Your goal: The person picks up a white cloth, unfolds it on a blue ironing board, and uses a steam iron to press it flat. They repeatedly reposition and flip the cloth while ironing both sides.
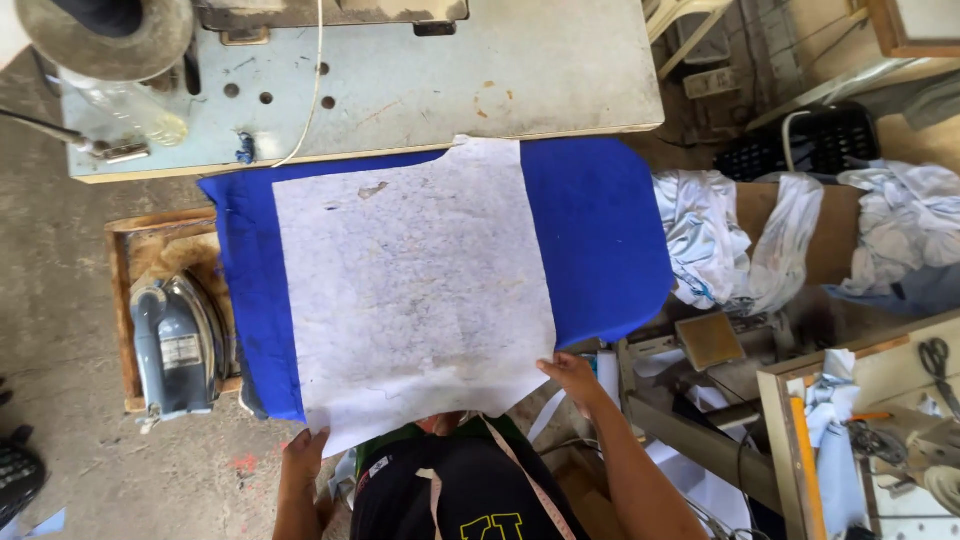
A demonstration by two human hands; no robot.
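Nearest the camera, the left hand (303, 452) pinches the near left corner of a large white paper sheet (415, 290), and the right hand (572, 374) grips the near right corner, the fingers of both closed on the sheet's lower edge. The sheet lies flat over a blue cloth (600, 240) that covers a padded surface, and blue shows on both sides and more widely on the right. To lay it well, I judge both corners should be kept taut and level, so the sheet stays smooth and its far edge sits square against the pale worktable (480, 80) beyond. The left side of the sheet runs close to the cloth's edge, so a small drift that way would leave it overhanging. An iron (175, 345) rests on a wooden tray (120, 300) just left of the cloth, apart from the sheet. Bundled pale garments (740, 240) lie to the right, and scissors (935, 360) sit on a bench near the right edge
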